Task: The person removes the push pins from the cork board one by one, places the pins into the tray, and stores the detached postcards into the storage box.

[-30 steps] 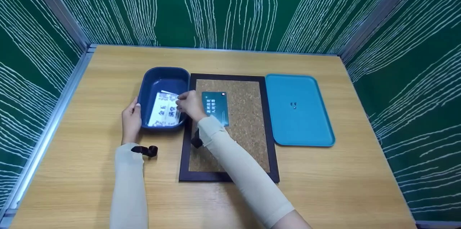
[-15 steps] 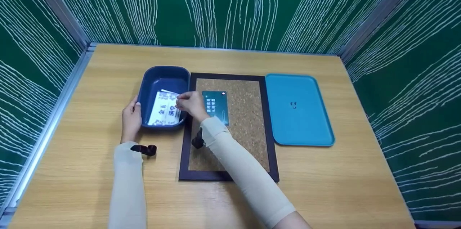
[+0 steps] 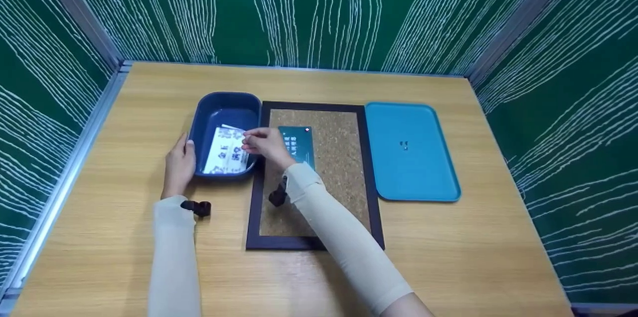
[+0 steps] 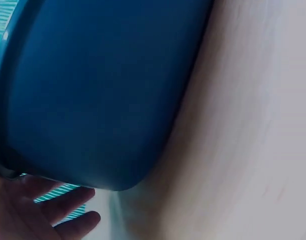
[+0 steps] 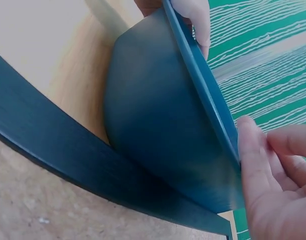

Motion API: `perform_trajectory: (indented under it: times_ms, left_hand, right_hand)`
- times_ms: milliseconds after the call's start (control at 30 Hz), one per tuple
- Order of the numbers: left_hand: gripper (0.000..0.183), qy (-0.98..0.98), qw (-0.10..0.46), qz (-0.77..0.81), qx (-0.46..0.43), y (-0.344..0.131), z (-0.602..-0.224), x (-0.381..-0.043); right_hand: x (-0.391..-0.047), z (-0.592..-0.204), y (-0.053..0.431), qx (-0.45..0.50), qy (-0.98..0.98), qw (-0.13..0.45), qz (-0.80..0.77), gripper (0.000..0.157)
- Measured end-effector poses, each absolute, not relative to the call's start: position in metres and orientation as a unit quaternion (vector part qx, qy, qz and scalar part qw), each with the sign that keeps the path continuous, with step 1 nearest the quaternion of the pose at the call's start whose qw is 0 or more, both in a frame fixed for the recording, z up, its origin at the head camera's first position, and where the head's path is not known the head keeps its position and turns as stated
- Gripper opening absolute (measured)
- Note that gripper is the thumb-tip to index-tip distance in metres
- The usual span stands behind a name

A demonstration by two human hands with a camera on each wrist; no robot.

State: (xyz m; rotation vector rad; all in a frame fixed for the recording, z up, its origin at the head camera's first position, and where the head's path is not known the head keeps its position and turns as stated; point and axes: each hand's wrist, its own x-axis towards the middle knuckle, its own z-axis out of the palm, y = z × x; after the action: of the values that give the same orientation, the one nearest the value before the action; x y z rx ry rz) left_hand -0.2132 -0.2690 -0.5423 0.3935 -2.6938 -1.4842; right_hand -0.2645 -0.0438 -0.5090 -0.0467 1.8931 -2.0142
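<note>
White cards (image 3: 224, 152) with dark printed characters lie in a deep blue basin (image 3: 227, 101); a second card's edge shows behind the top one. My left hand (image 3: 180, 165) holds the basin's left side. Its thumb lies over the rim, and its other fingers show beside the wall in the left wrist view. Over the basin's right rim, my right hand (image 3: 269, 146) has bent fingers at the top card's right edge. In the right wrist view its thumb and finger come close together, but the basin hides the cards, and whether they pinch one cannot be told.
Right of the basin lies a dark-framed cork board (image 3: 339, 172). A green card (image 3: 301, 145), with a small pin (image 3: 307, 129) at its corner, is on it, partly behind my right hand. A turquoise tray (image 3: 418, 177) beside the board carries several tiny objects (image 3: 404, 145).
My right wrist has shifted slightly right, covering more of the green card, while its fingertips stay at the card's edge. My left forearm has drifted slightly left. The basin and cards look unmoved.
</note>
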Motion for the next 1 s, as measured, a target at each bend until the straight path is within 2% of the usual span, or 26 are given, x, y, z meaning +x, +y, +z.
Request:
perform_trajectory:
  times_ms: [233, 567, 1000]
  left_hand:
    - [0.064, -0.896, -0.021, -0.434, 0.090, -0.272, -0.529, -0.213]
    - [0.062, -0.938, 0.045, -0.342, 0.032, -0.242, -0.516, -0.214]
    - [0.062, -0.965, 0.078, -0.249, -0.035, -0.181, -0.507, -0.219]
  right_hand:
    - [-0.265, -0.507, -0.030, -0.019, 0.680, 0.212, -0.702, 0.026]
    - [-0.273, -0.504, 0.001, 0.004, 0.679, 0.215, -0.702, 0.019]
    - [-0.287, -0.513, 0.044, -0.002, 0.651, 0.191, -0.735, 0.031]
